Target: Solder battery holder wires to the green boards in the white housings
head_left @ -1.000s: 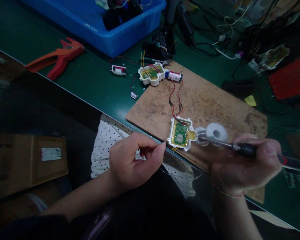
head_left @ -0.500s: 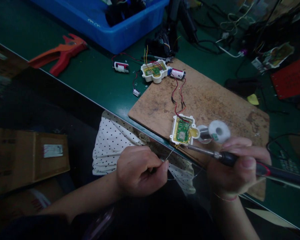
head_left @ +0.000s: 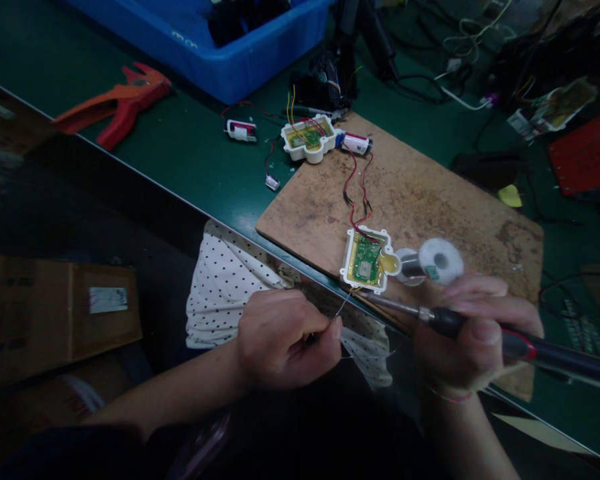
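Between thumb and forefinger, my left hand (head_left: 290, 340) pinches a thin solder wire (head_left: 343, 304), its end at the short yellow leads (head_left: 354, 291) of a white housing. My right hand (head_left: 475, 333) grips a soldering iron (head_left: 450, 323) by its dark handle. The iron's tip points left and lies close to those leads; whether it touches them is too small to tell. The white housing (head_left: 347, 263) holds a green circuit board (head_left: 366, 257) and sits at the board's front edge. Red and black wires (head_left: 351, 183) run from it to a battery (head_left: 356, 144).
Beside the housing lies a solder spool (head_left: 441, 260) on the brown board (head_left: 405, 193). A second white housing (head_left: 314, 155) and another battery (head_left: 241, 131) are farther back. Red pliers-like tool (head_left: 125, 107) and a blue bin (head_left: 260, 60) stand on the green table (head_left: 190, 157).
The iron's tip has shifted slightly left toward the yellow leads. My left hand has moved a little right with the solder wire.
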`<control>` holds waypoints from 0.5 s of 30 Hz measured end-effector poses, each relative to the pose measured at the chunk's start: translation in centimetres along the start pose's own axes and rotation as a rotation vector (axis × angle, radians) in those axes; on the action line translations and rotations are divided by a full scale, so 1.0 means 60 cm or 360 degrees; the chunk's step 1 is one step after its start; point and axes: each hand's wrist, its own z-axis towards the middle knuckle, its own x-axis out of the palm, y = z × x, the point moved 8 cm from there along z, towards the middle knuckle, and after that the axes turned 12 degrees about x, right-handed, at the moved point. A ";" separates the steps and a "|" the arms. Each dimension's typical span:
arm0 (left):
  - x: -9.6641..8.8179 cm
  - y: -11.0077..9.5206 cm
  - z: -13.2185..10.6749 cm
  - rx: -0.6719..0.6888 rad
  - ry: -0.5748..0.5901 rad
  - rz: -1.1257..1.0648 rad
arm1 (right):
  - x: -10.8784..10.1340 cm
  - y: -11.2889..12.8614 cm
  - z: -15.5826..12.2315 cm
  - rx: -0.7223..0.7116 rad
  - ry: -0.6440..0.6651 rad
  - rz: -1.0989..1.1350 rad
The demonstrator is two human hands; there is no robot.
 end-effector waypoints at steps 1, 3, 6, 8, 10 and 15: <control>0.000 0.000 0.000 0.0002 -0.0009 -0.0005 | -0.001 0.002 -0.001 -0.0016 -0.0014 0.0000; 0.002 0.001 0.000 -0.0004 0.0003 -0.0013 | 0.000 0.001 -0.001 -0.0010 -0.0015 -0.0003; 0.005 0.002 0.001 -0.0011 0.0029 -0.0025 | 0.004 -0.001 -0.001 -0.0021 0.0006 -0.0012; 0.003 0.002 0.001 -0.0016 0.0012 -0.0027 | 0.004 0.000 -0.002 -0.0076 -0.0012 -0.0002; 0.003 0.002 0.000 -0.0021 0.0003 -0.0031 | 0.004 0.000 -0.002 -0.0116 -0.0027 0.0027; 0.001 0.002 -0.001 -0.0023 -0.0017 -0.0016 | 0.003 0.001 -0.001 -0.0085 0.0009 0.0031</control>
